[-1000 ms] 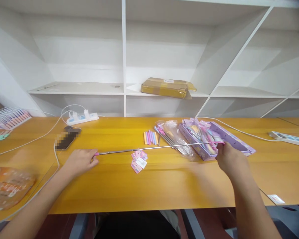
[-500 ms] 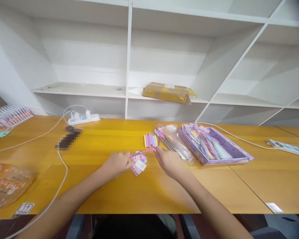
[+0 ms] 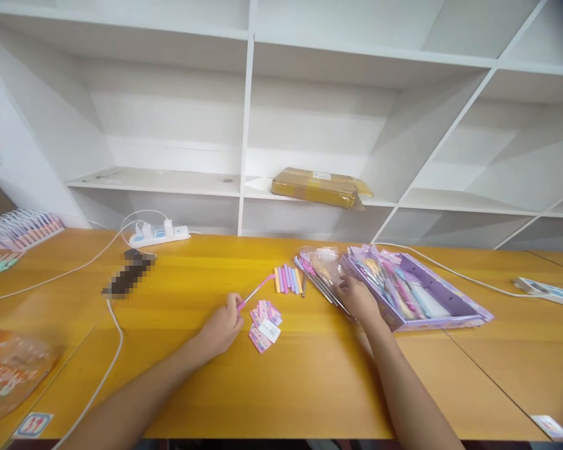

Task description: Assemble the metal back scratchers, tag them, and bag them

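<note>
My left hand (image 3: pixel 221 326) is closed on the pink handle of a slim stick (image 3: pixel 253 292) with a metal shaft and a pink tip. The stick slants up to the right, its tip beside a row of pastel tubes (image 3: pixel 287 280). My right hand (image 3: pixel 358 299) has its fingers apart over a clear plastic bag (image 3: pixel 327 264), near the lower ends of several metal rods (image 3: pixel 319 284) with pink tops. Whether the fingertips grip the bag or a rod is unclear. Between my hands lie overlapping pink cards (image 3: pixel 259 339) with a white label (image 3: pixel 269 330) on top.
Right of my right hand stands a purple open box (image 3: pixel 450 284) with wrapped items. A power strip (image 3: pixel 159 235) and white cables lie at back left, near a pixelated dark object (image 3: pixel 131 274). A taped parcel (image 3: pixel 319 186) rests on the white shelf (image 3: pixel 192 183).
My right hand has let go of the stick's pink end and moved right to the plastic bag. My left hand still holds the stick, now tilted more steeply. The view has shifted slightly.
</note>
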Demonstrator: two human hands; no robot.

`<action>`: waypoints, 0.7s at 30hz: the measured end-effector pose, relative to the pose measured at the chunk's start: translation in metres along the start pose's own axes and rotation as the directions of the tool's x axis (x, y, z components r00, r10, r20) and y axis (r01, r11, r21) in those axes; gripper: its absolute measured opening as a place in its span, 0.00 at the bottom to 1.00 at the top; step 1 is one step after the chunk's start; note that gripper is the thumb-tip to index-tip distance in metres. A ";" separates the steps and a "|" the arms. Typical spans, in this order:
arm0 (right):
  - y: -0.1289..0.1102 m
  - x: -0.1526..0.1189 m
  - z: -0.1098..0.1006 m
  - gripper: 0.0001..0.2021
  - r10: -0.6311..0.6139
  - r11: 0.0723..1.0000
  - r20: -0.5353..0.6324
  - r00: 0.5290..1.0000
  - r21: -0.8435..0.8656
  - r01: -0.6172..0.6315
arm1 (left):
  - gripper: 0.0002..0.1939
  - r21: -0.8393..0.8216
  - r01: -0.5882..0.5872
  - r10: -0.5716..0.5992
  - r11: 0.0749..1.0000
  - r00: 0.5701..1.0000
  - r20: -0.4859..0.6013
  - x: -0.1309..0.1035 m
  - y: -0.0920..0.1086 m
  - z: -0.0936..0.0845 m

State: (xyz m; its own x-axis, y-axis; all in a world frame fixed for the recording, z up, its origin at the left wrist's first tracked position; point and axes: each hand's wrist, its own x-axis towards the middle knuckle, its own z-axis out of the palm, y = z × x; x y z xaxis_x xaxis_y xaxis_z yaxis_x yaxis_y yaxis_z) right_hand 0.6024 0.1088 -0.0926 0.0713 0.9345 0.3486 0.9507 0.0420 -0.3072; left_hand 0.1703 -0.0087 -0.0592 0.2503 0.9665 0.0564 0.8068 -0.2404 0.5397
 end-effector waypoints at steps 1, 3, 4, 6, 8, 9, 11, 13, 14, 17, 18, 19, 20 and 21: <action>0.003 0.001 0.001 0.21 0.001 0.999 0.021 1.000 0.047 -0.002 | 0.08 -0.039 0.000 -0.001 0.999 1.000 -0.026 0.001 -0.004 0.002; 0.007 0.003 0.002 0.22 0.008 0.997 0.027 1.000 0.081 -0.010 | 0.06 -0.104 -0.015 0.008 0.994 0.997 -0.074 0.002 -0.012 0.005; 0.009 0.004 0.002 0.22 0.010 0.996 0.017 1.000 0.087 -0.012 | 0.06 -0.128 -0.030 0.018 0.991 0.996 -0.092 0.002 -0.015 0.006; 0.010 0.004 0.001 0.19 0.007 0.993 -0.003 1.000 0.118 -0.007 | 0.06 -0.158 -0.064 0.046 0.985 0.992 -0.114 0.002 -0.018 0.006; 0.010 0.002 0.001 0.16 0.012 0.988 -0.022 1.000 0.152 -0.008 | 0.06 -0.170 -0.077 0.058 0.982 0.992 -0.116 0.001 -0.018 0.005; 0.009 0.001 0.001 0.14 0.024 0.986 -0.029 0.999 0.163 -0.019 | 0.06 -0.174 -0.072 0.053 0.982 0.992 -0.112 0.001 -0.017 0.004; 0.009 0.000 0.000 0.14 0.060 0.981 -0.042 0.997 0.185 -0.051 | 0.05 -0.183 -0.050 0.033 0.982 0.995 -0.095 0.000 -0.015 0.003; 0.008 0.000 -0.002 0.17 0.086 0.972 -0.058 0.995 0.224 -0.071 | 0.05 -0.192 -0.028 0.013 0.981 0.997 -0.082 -0.001 -0.013 0.002; 0.006 0.000 -0.003 0.17 0.091 0.967 -0.068 0.994 0.246 -0.071 | 0.05 -0.195 -0.024 0.009 0.981 0.997 -0.078 -0.001 -0.013 0.001; -0.001 0.001 -0.010 0.16 0.082 0.950 -0.113 0.990 0.308 -0.043 | 0.04 -0.222 -0.030 0.011 0.975 0.996 -0.088 -0.001 -0.010 0.001; -0.005 0.001 -0.013 0.17 0.076 0.945 -0.131 0.988 0.325 -0.030 | 0.04 -0.244 -0.038 0.015 0.969 0.995 -0.097 -0.001 -0.008 0.001; -0.011 0.000 -0.016 0.18 0.069 0.941 -0.147 0.987 0.338 -0.015 | 0.03 -0.272 -0.048 0.019 0.961 0.994 -0.108 -0.001 -0.006 0.001; -0.018 -0.001 -0.019 0.19 0.063 0.933 -0.164 0.984 0.360 0.001 | 0.02 -0.303 -0.059 0.024 0.951 0.993 -0.116 -0.001 -0.003 0.001; -0.027 -0.003 -0.021 0.19 0.057 0.917 -0.176 0.983 0.399 0.018 | 0.01 -0.331 -0.071 0.034 0.941 0.993 -0.115 -0.001 0.000 0.001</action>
State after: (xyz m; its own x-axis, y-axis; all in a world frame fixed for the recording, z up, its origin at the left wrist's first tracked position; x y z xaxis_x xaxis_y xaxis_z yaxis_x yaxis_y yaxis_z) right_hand 0.5830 0.0973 -0.0672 0.1777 0.8584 0.4813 0.7528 0.1964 -0.6282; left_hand 0.1708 -0.0098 -0.0600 0.2145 0.9617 0.1709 0.5647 -0.2649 0.7817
